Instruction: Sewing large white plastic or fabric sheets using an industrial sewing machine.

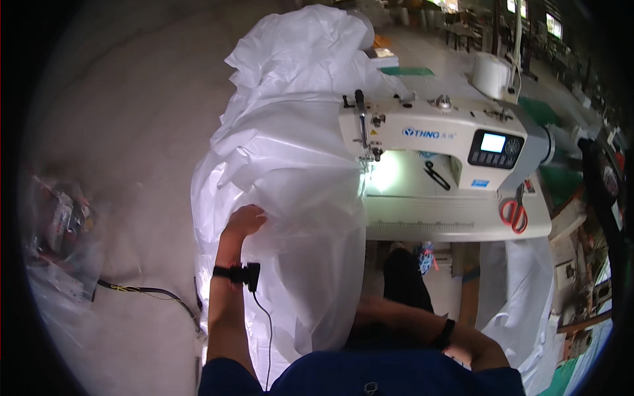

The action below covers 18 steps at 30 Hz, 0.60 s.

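Note:
A big heap of thin white fabric [290, 132] hangs off the left side of the sewing table and billows up past the machine. My left hand [246, 220] grips a fold of this fabric at its left edge, fingers curled into the cloth; a black wristband with a cable sits on that wrist. My right forearm reaches across low in the picture, and the hand itself is hidden under the white fabric. A white sewing machine [439, 135] with a lit work lamp stands on the table to the right of the heap.
Red-handled scissors [514, 214] lie near the table's right front edge [456, 231]. Small black snips [436, 175] rest under the machine arm. A white thread cone [491, 74] stands behind. A black cable [145, 290] crosses the concrete floor at left, next to a clear bag [56, 237].

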Available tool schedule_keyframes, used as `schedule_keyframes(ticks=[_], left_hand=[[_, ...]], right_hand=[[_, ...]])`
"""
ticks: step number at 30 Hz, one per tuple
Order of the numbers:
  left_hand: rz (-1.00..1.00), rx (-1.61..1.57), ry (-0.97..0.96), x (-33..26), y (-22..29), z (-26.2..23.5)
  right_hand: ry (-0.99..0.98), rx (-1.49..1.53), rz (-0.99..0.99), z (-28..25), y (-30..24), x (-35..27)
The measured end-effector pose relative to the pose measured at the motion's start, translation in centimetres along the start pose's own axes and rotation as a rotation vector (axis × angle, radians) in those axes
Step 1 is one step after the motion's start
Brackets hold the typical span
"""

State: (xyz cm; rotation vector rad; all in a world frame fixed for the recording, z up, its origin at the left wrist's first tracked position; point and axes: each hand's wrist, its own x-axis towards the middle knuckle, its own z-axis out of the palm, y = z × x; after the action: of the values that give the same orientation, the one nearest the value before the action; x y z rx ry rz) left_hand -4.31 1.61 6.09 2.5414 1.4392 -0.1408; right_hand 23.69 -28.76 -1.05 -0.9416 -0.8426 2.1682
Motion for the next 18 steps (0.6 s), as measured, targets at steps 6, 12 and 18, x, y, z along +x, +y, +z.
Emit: schedule_keyframes(ticks=[6,12,18], left_hand=[[0.424,-0.101,0.632,-7.6,15.2,-0.3],[0.217,0.192,0.67,-6.9,16.3,6.5],[0.223,-0.356,0.168,-10.8,21.0,5.6]], right_hand=[[0.487,0.076,-0.377,-2.5,-2.3,5.3],[0.627,-0.067,-0.437,-2.0,-0.8,5.5],[0.696,-0.22,-0.385,-3.9,-0.3,4.8]])
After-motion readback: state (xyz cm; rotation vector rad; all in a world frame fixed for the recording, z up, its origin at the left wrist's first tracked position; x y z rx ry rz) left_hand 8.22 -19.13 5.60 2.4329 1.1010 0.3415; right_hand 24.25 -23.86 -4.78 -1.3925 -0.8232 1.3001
